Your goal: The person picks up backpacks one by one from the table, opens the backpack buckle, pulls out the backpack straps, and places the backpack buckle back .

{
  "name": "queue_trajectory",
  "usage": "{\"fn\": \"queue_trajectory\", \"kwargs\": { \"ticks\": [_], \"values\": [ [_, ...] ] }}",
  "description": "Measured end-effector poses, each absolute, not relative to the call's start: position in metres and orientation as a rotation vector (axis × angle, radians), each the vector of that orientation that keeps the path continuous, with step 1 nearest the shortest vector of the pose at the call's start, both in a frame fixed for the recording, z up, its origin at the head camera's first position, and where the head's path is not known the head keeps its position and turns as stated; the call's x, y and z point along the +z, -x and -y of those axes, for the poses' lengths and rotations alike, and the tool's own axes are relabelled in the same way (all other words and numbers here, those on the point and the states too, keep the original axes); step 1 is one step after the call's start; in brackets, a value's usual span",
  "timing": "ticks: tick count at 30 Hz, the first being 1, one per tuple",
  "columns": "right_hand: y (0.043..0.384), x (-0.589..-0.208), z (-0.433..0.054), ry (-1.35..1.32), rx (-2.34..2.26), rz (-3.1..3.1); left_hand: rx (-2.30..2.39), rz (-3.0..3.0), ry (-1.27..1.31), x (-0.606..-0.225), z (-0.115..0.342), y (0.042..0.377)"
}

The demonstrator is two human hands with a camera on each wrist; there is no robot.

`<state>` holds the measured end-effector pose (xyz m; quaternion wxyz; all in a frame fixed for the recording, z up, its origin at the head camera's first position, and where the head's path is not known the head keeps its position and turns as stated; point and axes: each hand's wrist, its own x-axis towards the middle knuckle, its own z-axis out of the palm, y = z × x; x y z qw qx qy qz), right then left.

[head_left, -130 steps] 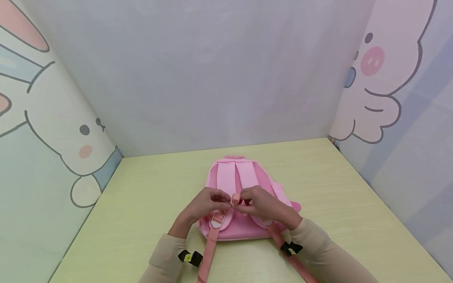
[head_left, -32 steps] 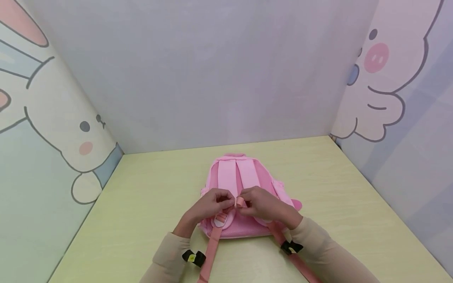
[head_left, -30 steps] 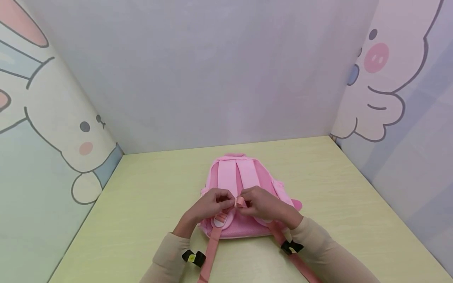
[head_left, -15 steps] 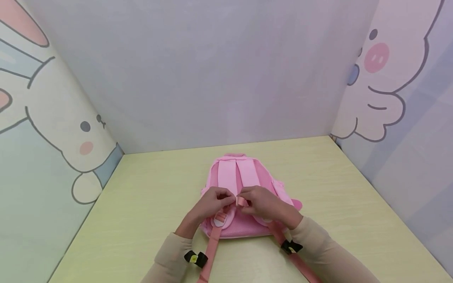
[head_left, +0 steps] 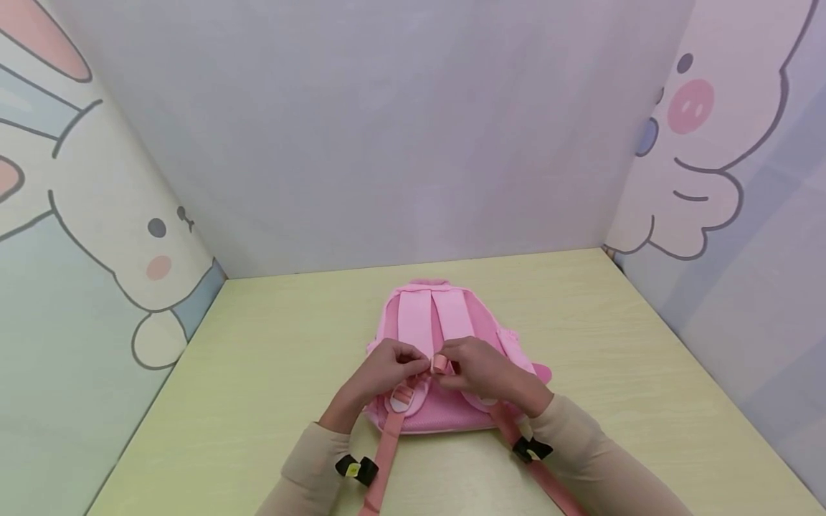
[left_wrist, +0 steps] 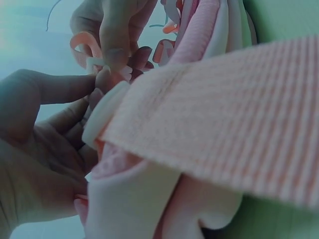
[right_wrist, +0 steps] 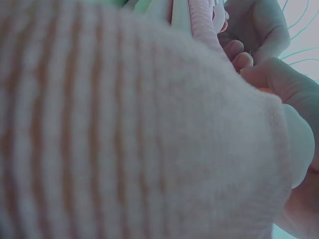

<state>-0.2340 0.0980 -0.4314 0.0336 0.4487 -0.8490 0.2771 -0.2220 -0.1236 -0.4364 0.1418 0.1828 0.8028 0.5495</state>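
A pink backpack (head_left: 445, 419) lies on the table with its shoulder straps facing up. Both hands meet over its middle at a narrow peach chest strap (head_left: 440, 363), whose webbing curls into a small loop. My left hand (head_left: 387, 369) pinches the strap's left part between thumb and index finger. My right hand (head_left: 480, 365) pinches the looped part. In the left wrist view, a small white buckle piece (left_wrist: 93, 63) sits on the webbing between the two sets of fingertips, partly hidden by them. Wide ribbed webbing (right_wrist: 99, 124) covers most of the right wrist view.
Two long peach adjuster straps run toward the table's front edge, the left one (head_left: 387, 451) through a white slider (head_left: 400, 400). Black bands (head_left: 357, 469) show at both wrists. Pale walls with cartoon animals enclose the yellow-green table (head_left: 290, 337).
Both hands stay at the chest strap and shift only slightly. Compared with the oldest frame, the fingertips have drawn closer round the strap and its loop has turned a little. The backpack stays in place.
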Motion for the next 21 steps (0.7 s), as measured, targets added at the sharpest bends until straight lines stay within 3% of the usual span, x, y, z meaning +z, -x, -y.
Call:
{"fn": "queue_trajectory", "kwargs": {
  "ticks": [21],
  "values": [
    [0.2366, -0.4372, -0.0961, -1.498, 1.201, 2.480, 1.593, -2.214, -0.552, -0.4369, 0.1302, 0.2249]
  ]
}}
